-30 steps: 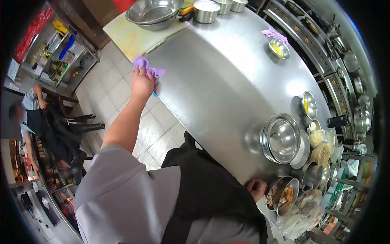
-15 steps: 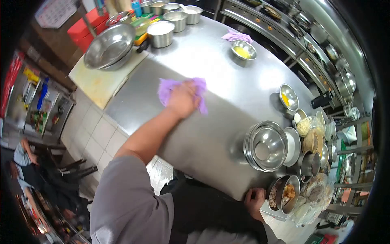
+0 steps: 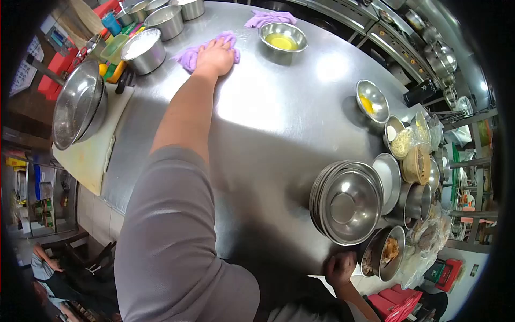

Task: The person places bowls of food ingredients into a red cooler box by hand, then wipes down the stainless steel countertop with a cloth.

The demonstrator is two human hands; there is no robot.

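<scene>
My left hand (image 3: 215, 56) presses a purple cloth (image 3: 188, 58) onto the steel table (image 3: 257, 177), its arm stretched far forward. The fingers lie over the cloth. My right hand (image 3: 340, 269) is closed at the table's near edge; the inside of its fingers is hidden. Just right of it stand a steel bowl with orange-brown food (image 3: 394, 257) and another bowl partly behind it. A stack of steel bowls (image 3: 351, 206) sits above my right hand. Close to my left hand are a steel pot of white contents (image 3: 144, 52) and a steel bowl of yellow liquid (image 3: 280, 40).
Large steel bowls (image 3: 75, 107) stand on a white cutting board (image 3: 88, 166) at left. A second purple cloth (image 3: 270, 19) lies at the far edge. A bowl with yolk (image 3: 372, 102), a white dish (image 3: 387, 180) and a bamboo steamer (image 3: 417, 165) crowd the right. Another person (image 3: 59, 279) is at lower left.
My left hand has slid the purple cloth forward and left, toward the pots at the far side. My right hand stays at the near edge, its fingers now more curled. The view has shifted.
</scene>
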